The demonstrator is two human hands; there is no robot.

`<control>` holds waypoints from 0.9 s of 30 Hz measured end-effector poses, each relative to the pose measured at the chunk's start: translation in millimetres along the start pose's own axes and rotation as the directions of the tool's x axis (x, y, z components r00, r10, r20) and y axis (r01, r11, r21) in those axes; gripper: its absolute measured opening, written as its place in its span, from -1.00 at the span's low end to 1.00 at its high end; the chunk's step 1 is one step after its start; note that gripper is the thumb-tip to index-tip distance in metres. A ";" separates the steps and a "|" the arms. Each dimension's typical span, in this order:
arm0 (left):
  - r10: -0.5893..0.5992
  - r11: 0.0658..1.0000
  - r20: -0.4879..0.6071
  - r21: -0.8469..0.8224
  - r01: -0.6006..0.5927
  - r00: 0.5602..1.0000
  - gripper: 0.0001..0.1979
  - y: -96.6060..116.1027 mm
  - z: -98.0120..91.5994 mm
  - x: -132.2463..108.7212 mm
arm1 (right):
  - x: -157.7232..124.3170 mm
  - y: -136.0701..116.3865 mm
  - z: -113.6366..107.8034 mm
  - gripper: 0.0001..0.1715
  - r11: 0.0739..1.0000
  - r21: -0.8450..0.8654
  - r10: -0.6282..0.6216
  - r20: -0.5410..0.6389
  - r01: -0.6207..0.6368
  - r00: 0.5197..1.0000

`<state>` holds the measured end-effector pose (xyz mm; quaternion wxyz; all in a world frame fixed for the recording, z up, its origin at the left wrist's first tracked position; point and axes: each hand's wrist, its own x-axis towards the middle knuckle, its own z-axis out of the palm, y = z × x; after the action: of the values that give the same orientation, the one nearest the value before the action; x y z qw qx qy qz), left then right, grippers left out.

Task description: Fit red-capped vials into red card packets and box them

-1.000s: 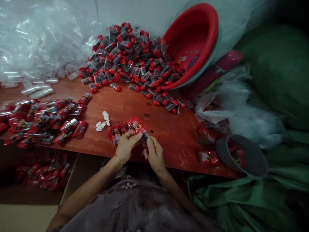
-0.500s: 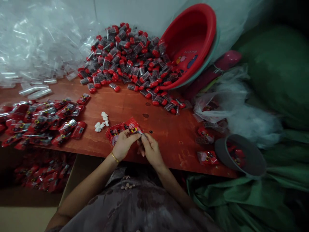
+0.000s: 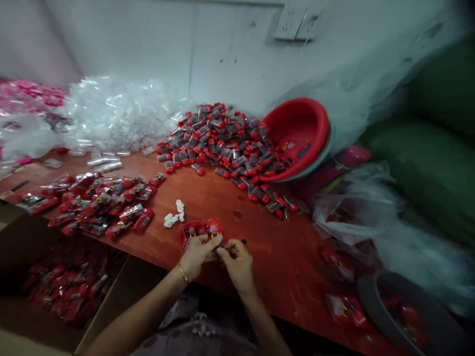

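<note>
1. Against the earlier frames, our view tips upward: wall sockets [image 3: 297, 22] and a pink heap [image 3: 31, 96], toward the desk's [image 3: 274, 277] far left corner, now show.
2. At the front edge, we see the left hand [image 3: 198, 257] and right hand [image 3: 240, 269] still together, both pinching a small item [image 3: 221, 244].
3. Red packets [image 3: 212, 226] lie just beyond the left hand, partly covered.
4. Fingers hide the item; we cannot identify it. The frame crops the grey bowl [image 3: 369, 296].
</note>
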<state>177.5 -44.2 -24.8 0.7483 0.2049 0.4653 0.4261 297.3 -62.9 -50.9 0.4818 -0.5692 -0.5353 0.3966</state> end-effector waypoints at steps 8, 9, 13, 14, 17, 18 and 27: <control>0.208 0.819 -0.410 -0.424 -0.388 0.888 -0.75 105.9 -124.8 -15.7 | -7.5 12.9 -20.8 -0.55 0.893 -0.422 -0.096 0.160 0.156 0.983; 0.223 0.763 -0.456 -0.469 -0.445 0.862 -0.70 118.8 -138.7 -20.0 | -9.9 15.4 -23.8 -0.54 0.895 -0.426 -0.078 0.148 0.135 0.986; 0.301 0.635 -0.473 -0.549 -0.544 0.828 -0.46 142.9 -168.9 -34.5 | -19.8 21.3 -31.6 -0.53 0.878 -0.468 -0.047 0.121 0.099 0.992; 0.335 0.620 -0.460 -0.549 -0.560 0.822 -0.45 143.7 -172.1 -35.5 | -21.2 21.4 -32.6 -0.54 0.869 -0.485 -0.042 0.131 0.101 0.991; 0.320 0.630 -0.477 -0.539 -0.559 0.819 -0.57 144.9 -180.1 -29.3 | -18.8 18.1 -33.4 -0.56 0.828 -0.546 -0.038 0.171 0.127 0.985; 0.274 0.645 -0.499 -0.539 -0.542 0.822 -0.61 146.7 -183.3 -24.9 | -15.2 15.6 -32.8 -0.57 0.814 -0.564 -0.039 0.185 0.138 0.982; 0.404 0.668 -0.514 -0.400 -0.628 0.757 -0.47 198.6 -169.0 10.4 | 91.3 -37.4 4.8 -0.60 0.646 -0.679 -0.192 0.299 0.350 0.935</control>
<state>-56.4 59.0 27.8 0.5126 0.0193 0.3791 0.7702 294.5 26.9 -9.7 0.2165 -0.5824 -0.7724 0.1320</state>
